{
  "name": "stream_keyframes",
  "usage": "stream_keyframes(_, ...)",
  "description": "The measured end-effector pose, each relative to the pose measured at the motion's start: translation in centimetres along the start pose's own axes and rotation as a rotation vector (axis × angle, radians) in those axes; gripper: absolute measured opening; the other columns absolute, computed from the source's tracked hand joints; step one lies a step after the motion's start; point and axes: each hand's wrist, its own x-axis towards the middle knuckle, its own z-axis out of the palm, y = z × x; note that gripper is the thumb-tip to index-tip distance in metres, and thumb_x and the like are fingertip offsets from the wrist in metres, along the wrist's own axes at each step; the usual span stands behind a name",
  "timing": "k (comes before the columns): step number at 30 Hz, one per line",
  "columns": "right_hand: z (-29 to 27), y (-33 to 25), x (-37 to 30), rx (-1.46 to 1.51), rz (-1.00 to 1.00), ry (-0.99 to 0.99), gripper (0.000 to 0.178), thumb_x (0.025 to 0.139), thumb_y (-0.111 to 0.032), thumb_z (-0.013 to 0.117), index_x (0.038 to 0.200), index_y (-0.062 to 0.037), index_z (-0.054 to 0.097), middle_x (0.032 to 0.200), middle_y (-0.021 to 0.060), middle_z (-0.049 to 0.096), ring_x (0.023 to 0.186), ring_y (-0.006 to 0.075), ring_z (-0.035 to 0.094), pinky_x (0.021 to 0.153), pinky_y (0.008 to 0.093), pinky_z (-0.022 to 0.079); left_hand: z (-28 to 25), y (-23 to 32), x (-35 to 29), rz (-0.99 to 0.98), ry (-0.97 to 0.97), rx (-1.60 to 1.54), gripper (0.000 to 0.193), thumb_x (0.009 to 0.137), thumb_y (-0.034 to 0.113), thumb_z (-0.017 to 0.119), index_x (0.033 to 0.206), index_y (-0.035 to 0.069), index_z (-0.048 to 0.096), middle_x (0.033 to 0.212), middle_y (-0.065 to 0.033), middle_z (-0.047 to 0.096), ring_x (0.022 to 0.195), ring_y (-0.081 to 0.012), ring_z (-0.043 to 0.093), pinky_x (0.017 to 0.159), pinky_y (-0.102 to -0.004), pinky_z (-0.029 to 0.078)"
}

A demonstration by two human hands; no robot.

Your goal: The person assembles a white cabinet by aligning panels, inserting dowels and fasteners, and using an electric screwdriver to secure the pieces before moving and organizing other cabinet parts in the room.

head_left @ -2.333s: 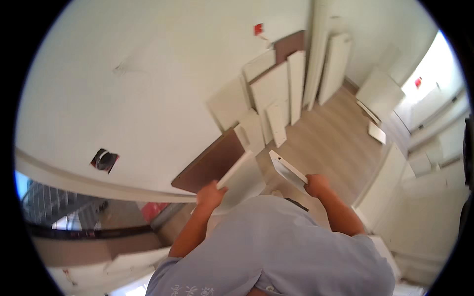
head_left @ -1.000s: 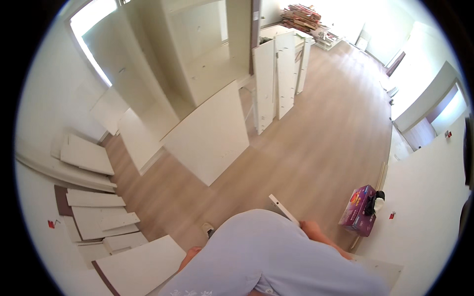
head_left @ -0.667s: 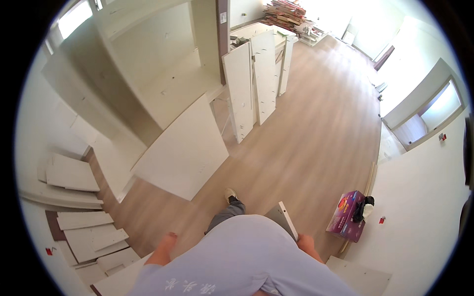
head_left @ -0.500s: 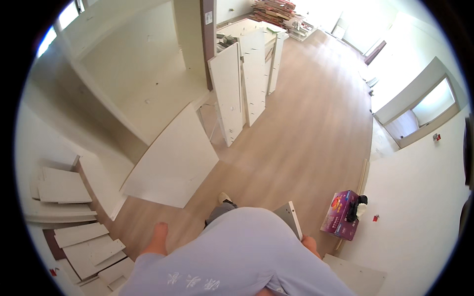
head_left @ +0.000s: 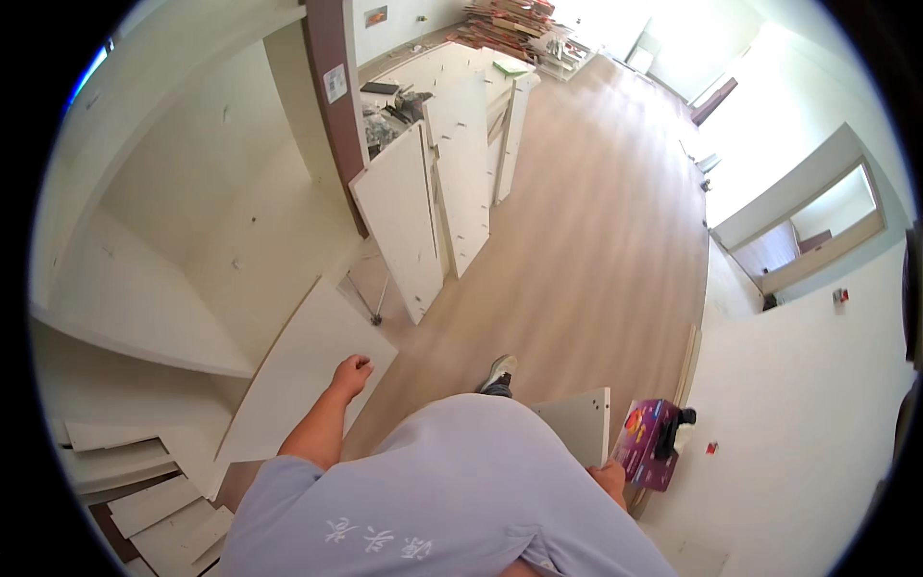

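My right hand (head_left: 608, 478) grips the edge of a white board (head_left: 577, 424), which I carry upright at my right side. Small dark holes mark the board's narrow edge; my body hides part of it. My left hand (head_left: 353, 376) is raised in front of me on the left, its fingers curled in with nothing visible in them. Behind that hand, in the picture, a large white panel (head_left: 306, 361) leans by the open cabinet frame (head_left: 334, 115). Beside the carried board stands a purple box (head_left: 652, 440) with something black on top.
White panels (head_left: 409, 226) stand on edge ahead, against a white cabinet unit (head_left: 444, 65) with small items on it. Loose boards (head_left: 159, 502) lie at the lower left. A pile of boards (head_left: 510, 29) sits far back. A white wall (head_left: 769, 385) runs along the right.
I have stepped forward, and one shoe now shows ahead. My left hand has swung forward and up. The board in my right hand has moved closer to the purple box in the picture.
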Motion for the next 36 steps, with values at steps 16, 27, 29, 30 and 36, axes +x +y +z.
stream_keyframes(16, -12.8, -20.8, 35.9, -0.241, -0.412, -0.222, 0.038, 0.080, -0.035, 0.072, 0.107, -0.0077, 0.074, 0.098, 0.0224, 0.074, 0.095, 0.0425, 0.071, 0.084, 0.0506, 0.056, 13.2, 6.2, -2.3, -0.455, 0.001, 0.053, 0.034, 0.090, 0.027, 0.073, 0.110, 0.001, 0.075, 0.093, -0.0142, 0.076, 0.083, -0.0259, 0.073, 0.074, -0.0429, 0.057)
stream_keyframes(27, -18.8, -35.2, 49.6, -0.253, -0.422, -0.217, 0.038, 0.085, -0.029, 0.071, 0.115, -0.0055, 0.069, 0.102, 0.0248, 0.072, 0.101, 0.0430, 0.069, 0.087, 0.0509, 0.055, 15.5, 13.3, 13.9, -0.385, 0.105, -0.097, 0.038, 0.093, 0.028, 0.072, 0.120, 0.002, 0.071, 0.110, -0.0156, 0.075, 0.101, -0.0267, 0.070, 0.090, -0.0392, 0.055)
stream_keyframes(29, -19.7, -38.7, 51.3, -0.225, -0.436, -0.217, 0.037, 0.086, -0.029, 0.070, 0.114, -0.0042, 0.069, 0.100, 0.0248, 0.072, 0.098, 0.0432, 0.069, 0.085, 0.0508, 0.056, 13.2, 14.2, 15.6, -0.414, 0.195, -0.174, 0.035, 0.093, 0.026, 0.072, 0.118, 0.001, 0.071, 0.105, -0.0130, 0.075, 0.094, -0.0230, 0.069, 0.085, -0.0373, 0.055)
stream_keyframes(30, -19.9, -40.1, 52.1, -0.207, -0.444, -0.220, 0.037, 0.087, -0.029, 0.070, 0.113, -0.0036, 0.068, 0.100, 0.0248, 0.072, 0.096, 0.0433, 0.070, 0.084, 0.0507, 0.056, 12.0, 14.4, 16.3, -0.441, 0.224, -0.202, 0.034, 0.093, 0.024, 0.072, 0.118, 0.001, 0.071, 0.102, -0.0118, 0.074, 0.091, -0.0212, 0.068, 0.083, -0.0362, 0.055)
stream_keyframes(36, -17.7, -44.8, 59.9, -0.246, -0.565, -0.092, 0.034, 0.087, -0.030, 0.071, 0.108, -0.0028, 0.068, 0.096, 0.0230, 0.073, 0.090, 0.0434, 0.071, 0.080, 0.0511, 0.057, 8.9, 17.8, 16.6, -0.503, 0.389, -0.277, 0.035, 0.094, 0.020, 0.070, 0.122, -0.001, 0.067, 0.097, -0.0078, 0.072, 0.084, -0.0161, 0.066, 0.077, -0.0322, 0.054)
